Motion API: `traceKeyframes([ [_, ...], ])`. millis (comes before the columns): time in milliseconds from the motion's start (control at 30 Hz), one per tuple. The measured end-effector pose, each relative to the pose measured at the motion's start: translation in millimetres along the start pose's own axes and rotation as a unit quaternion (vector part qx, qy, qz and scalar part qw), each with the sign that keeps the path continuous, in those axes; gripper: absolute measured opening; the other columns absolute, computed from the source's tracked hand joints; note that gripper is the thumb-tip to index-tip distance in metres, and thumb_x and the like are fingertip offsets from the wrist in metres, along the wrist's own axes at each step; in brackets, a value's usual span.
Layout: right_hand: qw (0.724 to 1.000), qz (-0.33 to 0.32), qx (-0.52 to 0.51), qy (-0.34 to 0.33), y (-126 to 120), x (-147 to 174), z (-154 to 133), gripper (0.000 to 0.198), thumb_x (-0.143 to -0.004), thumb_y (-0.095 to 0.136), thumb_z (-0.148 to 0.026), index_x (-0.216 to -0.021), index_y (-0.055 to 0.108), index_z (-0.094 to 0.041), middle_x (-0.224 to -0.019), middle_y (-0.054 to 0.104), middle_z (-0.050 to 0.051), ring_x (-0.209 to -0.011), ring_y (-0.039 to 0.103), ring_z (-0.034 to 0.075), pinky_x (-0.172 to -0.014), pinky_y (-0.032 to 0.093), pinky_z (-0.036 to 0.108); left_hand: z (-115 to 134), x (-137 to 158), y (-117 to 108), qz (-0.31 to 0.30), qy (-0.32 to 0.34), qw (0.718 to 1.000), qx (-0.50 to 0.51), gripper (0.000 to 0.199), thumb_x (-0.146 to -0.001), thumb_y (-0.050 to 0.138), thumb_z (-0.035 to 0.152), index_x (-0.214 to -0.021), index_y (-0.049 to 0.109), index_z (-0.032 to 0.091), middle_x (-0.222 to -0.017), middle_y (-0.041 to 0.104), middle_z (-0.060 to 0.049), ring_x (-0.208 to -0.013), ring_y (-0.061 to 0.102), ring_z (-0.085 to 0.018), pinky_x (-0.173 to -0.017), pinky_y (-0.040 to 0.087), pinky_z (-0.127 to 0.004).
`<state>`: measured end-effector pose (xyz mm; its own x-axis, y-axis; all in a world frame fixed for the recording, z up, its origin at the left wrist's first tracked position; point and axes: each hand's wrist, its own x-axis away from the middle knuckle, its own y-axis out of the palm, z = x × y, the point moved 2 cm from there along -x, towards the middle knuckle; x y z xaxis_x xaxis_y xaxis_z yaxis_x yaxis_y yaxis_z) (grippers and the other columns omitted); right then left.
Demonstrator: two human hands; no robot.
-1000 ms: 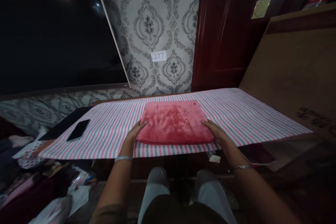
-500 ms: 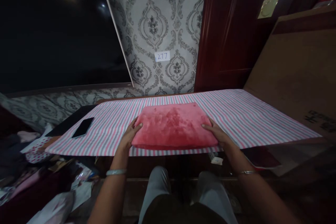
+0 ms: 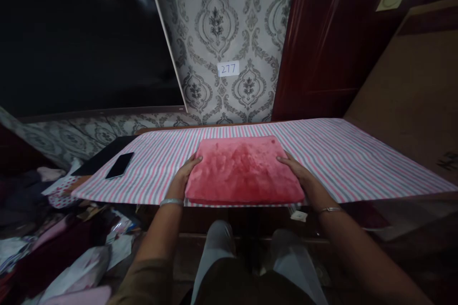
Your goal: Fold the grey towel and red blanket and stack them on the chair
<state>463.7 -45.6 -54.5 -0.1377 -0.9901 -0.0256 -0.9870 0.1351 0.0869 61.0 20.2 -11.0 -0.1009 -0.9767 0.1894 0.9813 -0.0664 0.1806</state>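
A pink plush cushion [image 3: 243, 171], flat and roughly rectangular, lies on a striped tablecloth [image 3: 157, 167] near the table's front edge. Its left side is gripped by my left hand [image 3: 188, 169], with the thumb on top and the other fingers mostly hidden at the edge. On the opposite side my right hand [image 3: 295, 169] holds it the same way, thumb pressing the upper face. The pile shows darker patches in the middle and along the front.
A black phone [image 3: 120, 165] rests on the cloth at the left. Behind stand a large dark screen [image 3: 86, 43] and a patterned wall with a "277" label [image 3: 228, 68]. A cardboard box [image 3: 411, 86] borders the right. Clothes and bags [image 3: 86, 267] are heaped at lower left.
My head view has shifted slightly, so the scene sits a little right and higher. Both hands have slid somewhat farther along the cushion's sides, toward its far edge.
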Motion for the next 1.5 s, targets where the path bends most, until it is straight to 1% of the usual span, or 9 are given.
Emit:
traceKeyframes([
  [200,0.998,0.037,0.004,-0.043,0.7,-20.7,-5.0,0.091,-0.07,0.081,-0.043,-0.151,0.042,-0.032,-0.154,0.047,0.004,-0.138,0.048,0.029,-0.112,0.044,0.046,9.3,-3.1,-4.9,-0.021,0.1,0.995,-0.007,0.088,-0.072,0.083,0.033,-0.151,0.043,0.028,-0.136,0.066,-0.009,-0.119,0.066,-0.027,-0.102,0.053,-0.04],
  [433,0.992,0.065,0.056,0.097,-2.2,-27.7,16.2,0.09,-0.078,0.07,-0.045,-0.155,0.034,-0.016,-0.149,0.051,0.018,-0.124,0.061,0.03,-0.103,0.052,0.046,4.8,-4.1,-19.6,0.071,0.01,0.986,-0.153,0.076,-0.075,0.083,0.034,-0.141,0.053,0.011,-0.126,0.069,-0.021,-0.109,0.07,-0.032,-0.094,0.057,-0.043],
  [533,0.977,0.094,0.184,0.041,3.8,-26.2,-1.7,0.086,-0.084,0.061,-0.046,-0.158,0.028,-0.015,-0.152,0.047,0.018,-0.131,0.054,0.032,-0.11,0.045,0.048,14.1,-5.0,-14.6,0.109,0.051,0.971,-0.205,0.077,-0.081,0.077,0.037,-0.148,0.046,0.013,-0.145,0.056,-0.022,-0.131,0.057,-0.033,-0.111,0.045,-0.045],
  [600,0.943,0.091,0.313,-0.068,19.2,-24.2,-17.9,0.081,-0.087,0.056,-0.047,-0.158,0.031,-0.016,-0.155,0.043,0.016,-0.14,0.044,0.031,-0.117,0.035,0.049,20.0,-4.1,-0.4,0.11,0.12,0.936,-0.312,0.069,-0.087,0.069,0.039,-0.148,0.047,0.017,-0.155,0.045,-0.018,-0.146,0.039,-0.031,-0.122,0.028,-0.045],
  [667,0.886,0.064,0.434,-0.15,41.9,-20.4,-27.5,0.072,-0.091,0.05,-0.048,-0.156,0.036,-0.019,-0.16,0.037,0.013,-0.147,0.034,0.031,-0.12,0.027,0.051,20.3,-1.6,20.3,0.092,0.179,0.865,-0.46,0.062,-0.093,0.06,0.043,-0.148,0.048,0.021,-0.161,0.036,-0.014,-0.153,0.025,-0.03,-0.125,0.016,-0.049],
  [767,0.805,0.036,0.571,-0.154,72.2,-12.7,-25.1,0.063,-0.096,0.042,-0.049,-0.154,0.04,-0.024,-0.164,0.03,0.01,-0.151,0.023,0.033,-0.119,0.022,0.059,8.0,2.2,46.2,0.058,0.177,0.767,-0.614,0.062,-0.097,0.05,0.048,-0.153,0.042,0.023,-0.165,0.027,-0.014,-0.155,0.016,-0.033,-0.122,0.011,-0.061],
  [867,0.759,0.032,0.636,-0.134,85.4,-5.2,-15.3,0.061,-0.1,0.038,-0.05,-0.156,0.037,-0.027,-0.165,0.026,0.01,-0.152,0.018,0.034,-0.118,0.02,0.06,-7.0,3.9,53.5,0.051,0.16,0.724,-0.669,0.064,-0.099,0.042,0.05,-0.155,0.036,0.021,-0.166,0.022,-0.016,-0.155,0.014,-0.035,-0.12,0.017,-0.062],
  [1267,0.753,0.018,0.645,-0.128,79.3,-4.1,2.6,0.061,-0.101,0.032,-0.053,-0.155,0.039,-0.024,-0.164,0.028,0.013,-0.153,0.017,0.033,-0.118,0.021,0.059,-28.5,-2.9,49.0,0.049,0.154,0.67,-0.725,0.067,-0.101,0.035,0.051,-0.158,0.03,0.016,-0.166,0.02,-0.017,-0.155,0.014,-0.033,-0.12,0.022,-0.058],
  [1500,0.753,0.025,0.644,-0.133,80.6,-3.1,2.5,0.061,-0.101,0.032,-0.052,-0.155,0.038,-0.024,-0.164,0.028,0.014,-0.152,0.02,0.033,-0.117,0.022,0.059,-27.9,-1.5,46.7,0.049,0.156,0.693,-0.702,0.067,-0.1,0.036,0.051,-0.158,0.031,0.017,-0.166,0.02,-0.018,-0.155,0.013,-0.034,-0.12,0.022,-0.059],
])
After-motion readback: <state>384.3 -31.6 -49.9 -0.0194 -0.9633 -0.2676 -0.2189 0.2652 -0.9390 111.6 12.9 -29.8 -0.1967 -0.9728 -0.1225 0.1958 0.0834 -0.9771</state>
